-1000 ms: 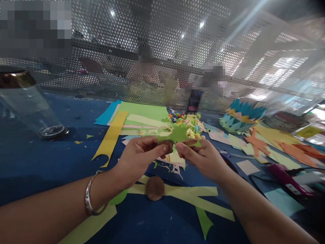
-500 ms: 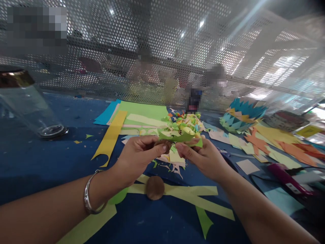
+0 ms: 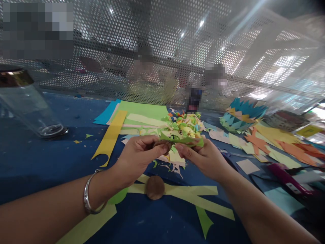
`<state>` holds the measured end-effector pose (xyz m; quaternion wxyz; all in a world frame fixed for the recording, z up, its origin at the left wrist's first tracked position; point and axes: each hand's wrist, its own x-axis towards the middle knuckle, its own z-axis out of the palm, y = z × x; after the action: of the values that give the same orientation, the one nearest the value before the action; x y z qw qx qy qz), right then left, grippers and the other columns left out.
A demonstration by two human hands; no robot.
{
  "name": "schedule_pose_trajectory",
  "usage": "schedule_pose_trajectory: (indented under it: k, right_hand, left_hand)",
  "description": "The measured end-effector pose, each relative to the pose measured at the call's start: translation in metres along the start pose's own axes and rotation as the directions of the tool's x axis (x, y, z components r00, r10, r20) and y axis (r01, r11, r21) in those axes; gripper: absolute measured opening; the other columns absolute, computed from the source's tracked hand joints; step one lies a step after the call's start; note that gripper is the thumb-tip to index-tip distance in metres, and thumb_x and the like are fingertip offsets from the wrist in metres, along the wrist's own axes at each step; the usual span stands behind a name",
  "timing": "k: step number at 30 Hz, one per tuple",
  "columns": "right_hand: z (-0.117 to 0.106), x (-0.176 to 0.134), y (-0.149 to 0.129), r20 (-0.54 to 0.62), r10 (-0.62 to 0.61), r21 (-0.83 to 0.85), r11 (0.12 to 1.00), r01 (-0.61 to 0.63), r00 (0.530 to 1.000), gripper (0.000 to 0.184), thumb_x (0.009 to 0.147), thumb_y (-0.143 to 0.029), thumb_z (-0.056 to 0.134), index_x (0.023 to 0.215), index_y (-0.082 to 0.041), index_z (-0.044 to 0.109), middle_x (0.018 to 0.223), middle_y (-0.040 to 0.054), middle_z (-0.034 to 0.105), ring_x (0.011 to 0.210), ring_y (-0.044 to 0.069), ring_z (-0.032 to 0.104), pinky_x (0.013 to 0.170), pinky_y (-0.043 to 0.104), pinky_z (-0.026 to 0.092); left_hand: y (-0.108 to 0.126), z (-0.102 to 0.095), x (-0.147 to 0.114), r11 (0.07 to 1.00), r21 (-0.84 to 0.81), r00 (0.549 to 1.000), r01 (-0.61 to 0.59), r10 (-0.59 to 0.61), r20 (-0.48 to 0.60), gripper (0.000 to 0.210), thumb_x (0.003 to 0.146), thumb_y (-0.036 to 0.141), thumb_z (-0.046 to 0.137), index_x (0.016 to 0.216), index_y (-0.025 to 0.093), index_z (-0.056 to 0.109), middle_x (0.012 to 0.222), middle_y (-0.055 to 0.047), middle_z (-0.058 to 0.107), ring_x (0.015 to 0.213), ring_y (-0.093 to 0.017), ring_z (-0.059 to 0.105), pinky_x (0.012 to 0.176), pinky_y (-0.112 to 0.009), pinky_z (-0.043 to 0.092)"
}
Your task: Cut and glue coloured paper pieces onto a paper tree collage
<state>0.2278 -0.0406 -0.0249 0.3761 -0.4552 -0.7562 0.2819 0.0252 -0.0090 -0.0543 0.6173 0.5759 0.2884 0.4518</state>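
My left hand [image 3: 142, 150] is closed, thumb on top, around a small brown disc [image 3: 167, 146] and the near end of a green paper piece [image 3: 184, 141]. That paper has a curved cut edge and stretches across to my right hand [image 3: 196, 152], whose thumb and fingers pinch its other end. Under my hands a second brown disc [image 3: 155, 187] lies on crossed pale yellow-green paper strips [image 3: 189, 191]. Just beyond my fingers is a heap of colourful paper scraps [image 3: 185, 123].
A clear jar with a gold lid [image 3: 30, 105] stands at left on the blue table [image 3: 76, 149]. Coloured sheets [image 3: 144, 108] and a yellow strip [image 3: 111, 135] lie behind. At right are a zigzag paper bowl [image 3: 241, 117], orange scraps [image 3: 256, 141] and a purple power strip [image 3: 289, 179].
The green paper has tilted and looks flatter between my hands. Both hands stay in nearly the same place.
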Motion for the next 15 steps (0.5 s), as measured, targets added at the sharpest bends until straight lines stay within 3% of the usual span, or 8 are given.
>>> schedule_pose_trajectory:
  k: [7, 15]
  right_hand:
    - [0.0013, 0.0001, 0.0008, 0.004, 0.046, 0.019, 0.999, -0.046, 0.999, 0.039, 0.097, -0.044, 0.058, 0.067, -0.02, 0.053, 0.06, -0.004, 0.04, 0.057, 0.01, 0.035, 0.051, 0.027, 0.029]
    - [0.0023, 0.0018, 0.0004, -0.004, -0.015, 0.054, 0.998, 0.015, 1.0, 0.041, 0.096, -0.047, 0.06, 0.065, -0.02, 0.054, 0.06, -0.0028, 0.042, 0.059, 0.012, 0.039, 0.057, 0.028, 0.035]
  left_hand:
    - [0.0001, -0.0007, 0.0009, 1.0, 0.019, 1.0, 0.025, -0.025, 0.014, 0.008, 0.083, 0.03, 0.076, 0.079, 0.023, 0.079, 0.081, -0.001, 0.073, 0.078, -0.014, 0.063, 0.076, -0.026, 0.05]
    - [-0.0001, -0.0033, 0.001, 0.999, -0.011, 0.998, 0.048, -0.048, 0.051, 0.009, 0.084, 0.028, 0.076, 0.084, 0.02, 0.079, 0.081, 0.0, 0.071, 0.078, -0.012, 0.06, 0.076, -0.024, 0.047]
